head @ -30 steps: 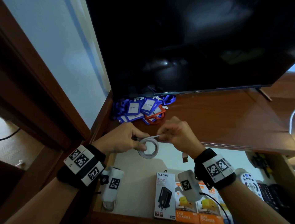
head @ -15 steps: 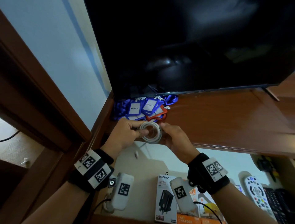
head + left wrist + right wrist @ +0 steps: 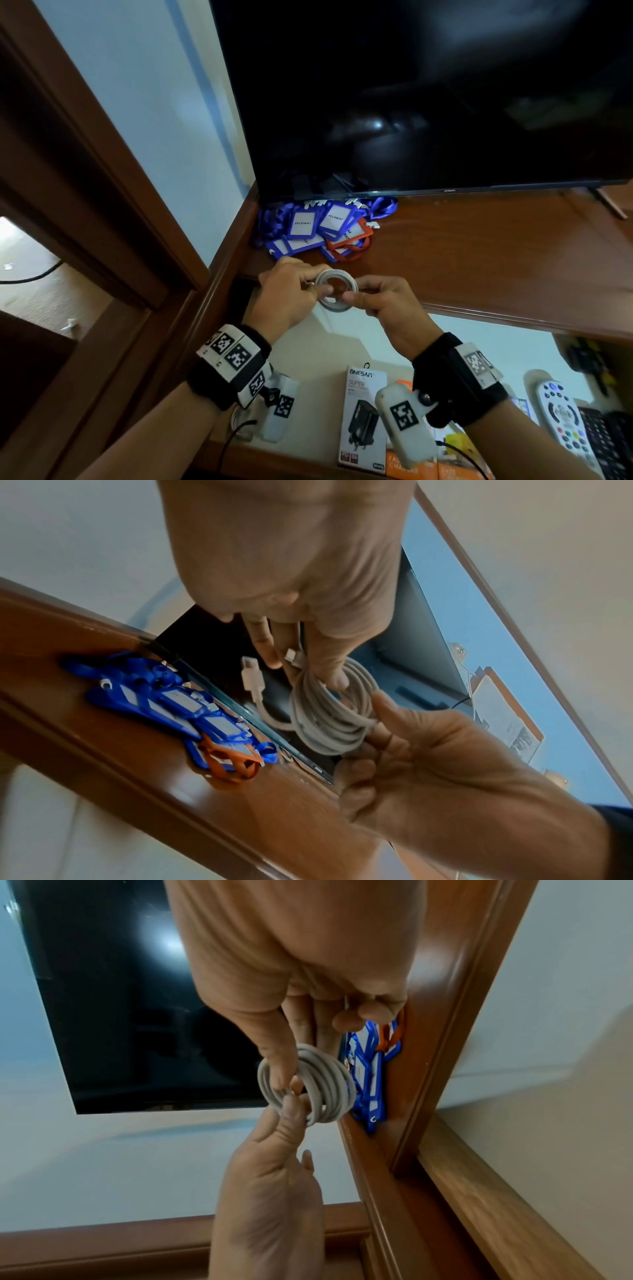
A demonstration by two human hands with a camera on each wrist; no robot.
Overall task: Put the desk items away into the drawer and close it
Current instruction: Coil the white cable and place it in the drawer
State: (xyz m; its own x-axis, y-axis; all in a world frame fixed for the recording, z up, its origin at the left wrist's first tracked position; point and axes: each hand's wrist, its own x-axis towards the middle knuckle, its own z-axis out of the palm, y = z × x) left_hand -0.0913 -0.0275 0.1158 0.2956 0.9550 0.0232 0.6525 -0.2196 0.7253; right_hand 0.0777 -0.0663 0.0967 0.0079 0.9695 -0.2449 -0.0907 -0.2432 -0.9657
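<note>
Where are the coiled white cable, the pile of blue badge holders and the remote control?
coiled white cable point(image 3: 337, 290), head view, on the loop's near right edge.
pile of blue badge holders point(image 3: 301, 222), head view, on a badge's white card.
remote control point(image 3: 561, 416), head view, on its button face.

Dim indoor light, cool blue cast on the pale wall. Large black glossy television screen point(image 3: 428, 96) is the darkest mass; a small bright glare spot sits near its middle in the head view, and a softer white bloom point(image 3: 164, 942) shows on it in the right wrist view. Polished red-brown wooden desk top point(image 3: 479, 260) below the screen carries a weak sheen. Straight edges bow strongly toward the frame borders in all views. In both wrist views the hands nearest the lens are soft, and the wooden trim at the edges is smeared.
</note>
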